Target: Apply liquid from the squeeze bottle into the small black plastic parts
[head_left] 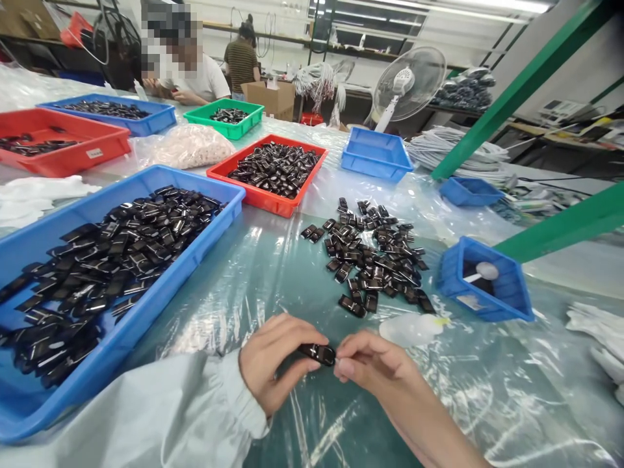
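The left hand pinched a black piece, the right hand closed its fingers beside it, content unclear, and loose pinching could drop it.

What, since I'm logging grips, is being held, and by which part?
The left hand pinches a glossy black piece by its opposite edges; the right hand is at its exposed end, its own grip unclear.

The plastic-covered table bears coloured trays and loose black pieces

the left sleeve is pale blue-grey, loose and wrinkled, with a gathered cuff.
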{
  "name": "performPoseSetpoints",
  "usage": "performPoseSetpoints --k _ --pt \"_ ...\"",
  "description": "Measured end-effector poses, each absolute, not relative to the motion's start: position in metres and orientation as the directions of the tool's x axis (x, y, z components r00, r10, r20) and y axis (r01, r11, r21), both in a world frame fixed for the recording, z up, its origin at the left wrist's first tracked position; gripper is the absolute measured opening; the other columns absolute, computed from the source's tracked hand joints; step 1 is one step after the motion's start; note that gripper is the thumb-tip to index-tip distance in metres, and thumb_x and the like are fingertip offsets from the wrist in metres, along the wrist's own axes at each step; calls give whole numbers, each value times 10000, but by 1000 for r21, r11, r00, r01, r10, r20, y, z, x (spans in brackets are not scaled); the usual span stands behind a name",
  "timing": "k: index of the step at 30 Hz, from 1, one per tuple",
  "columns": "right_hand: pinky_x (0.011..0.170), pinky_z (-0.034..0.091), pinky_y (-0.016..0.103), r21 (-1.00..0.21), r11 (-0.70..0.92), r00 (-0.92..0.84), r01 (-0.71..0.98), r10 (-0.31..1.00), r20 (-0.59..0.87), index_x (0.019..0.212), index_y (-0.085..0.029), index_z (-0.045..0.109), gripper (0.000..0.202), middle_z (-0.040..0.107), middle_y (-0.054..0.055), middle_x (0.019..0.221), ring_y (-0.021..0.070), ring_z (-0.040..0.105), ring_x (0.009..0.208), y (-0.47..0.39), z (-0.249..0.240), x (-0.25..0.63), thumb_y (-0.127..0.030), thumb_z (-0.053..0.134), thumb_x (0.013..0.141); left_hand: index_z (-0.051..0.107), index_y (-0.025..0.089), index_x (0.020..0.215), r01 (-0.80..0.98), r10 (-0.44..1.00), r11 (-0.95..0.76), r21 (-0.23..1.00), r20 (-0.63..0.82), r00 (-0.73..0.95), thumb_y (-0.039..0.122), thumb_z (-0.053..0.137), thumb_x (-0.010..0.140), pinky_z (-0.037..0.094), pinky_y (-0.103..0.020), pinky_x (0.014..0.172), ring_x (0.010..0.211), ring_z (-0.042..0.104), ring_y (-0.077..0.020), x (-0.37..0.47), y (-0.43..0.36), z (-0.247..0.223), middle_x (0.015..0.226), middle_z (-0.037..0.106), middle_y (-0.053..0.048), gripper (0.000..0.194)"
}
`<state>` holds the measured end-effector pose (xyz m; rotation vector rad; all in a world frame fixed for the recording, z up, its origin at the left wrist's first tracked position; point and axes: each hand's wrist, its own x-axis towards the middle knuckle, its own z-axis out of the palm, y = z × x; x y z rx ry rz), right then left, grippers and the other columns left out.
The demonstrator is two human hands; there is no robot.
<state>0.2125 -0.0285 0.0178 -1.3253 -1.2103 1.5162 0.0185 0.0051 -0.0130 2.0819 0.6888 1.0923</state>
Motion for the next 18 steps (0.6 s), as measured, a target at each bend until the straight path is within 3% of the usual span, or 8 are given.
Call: performPoseSetpoints --k 8,15,18 --pt "583 427 167 -847 -458 -277 -271 879 -387 716 -195 616 240 578 -67 598 58 559 566 -29 17 204 -359 786 673 578 157 1080 90 659 -682 725 557 506 183 496 921 450 -321 723 816 577 -189 20 1 -9 924 644 -88 181" --pt "673 471 212 -802 -503 -402 -321 840 -366 795 -189 585 263 627 -46 682 87 623 660 -32 17 201 -359 766 707 588 165 1105 14 663 -661 750 576 479 212 509 928 485 -311 710 804 607 -179 19 -2 -5 914 675 -91 199" --pt "617 480 215 -811 -494 -438 -312 833 -339 806 -189 566 277 652 -22 687 106 639 666 -30 11 201 -380 747 720 591 138 1094 33 652 -686 727 594 471 192 496 930 494 -305 719 807 606 -177 21 -5 -5 916 668 -97 197"
